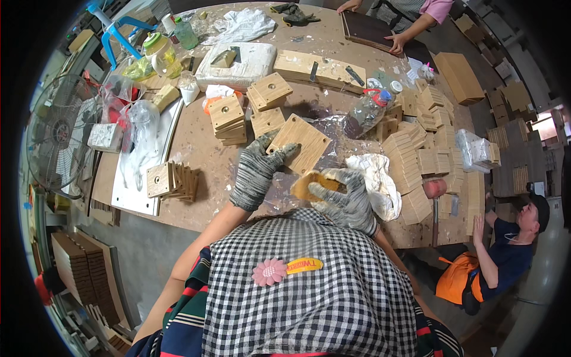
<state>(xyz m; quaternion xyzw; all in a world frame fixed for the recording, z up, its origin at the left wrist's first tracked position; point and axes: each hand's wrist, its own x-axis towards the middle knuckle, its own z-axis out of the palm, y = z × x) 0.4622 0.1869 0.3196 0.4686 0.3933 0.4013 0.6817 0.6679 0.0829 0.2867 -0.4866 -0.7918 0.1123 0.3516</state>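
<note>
My left hand (257,172), in a grey striped glove, grips a square wooden plate (308,141) with small holes near its corners. The plate is tilted above the table, the thumb on its face. In my right hand (348,201), also gloved, is a yellow-brown sponge-like pad (304,188), just below the plate's lower edge. Beyond my left hand stand stacks of similar wooden plates (228,116), and another stack (169,181) leans at the left. A crumpled white cloth (380,185) lies beside my right hand.
A clear plastic bottle (364,114) lies tilted behind the cloth. Many wooden pieces (404,160) fill the table's right side, near a red-headed mallet (435,189). A fan (62,134) stands left. One person (496,256) is at the right; another's hands (397,43) hold a dark board (372,31).
</note>
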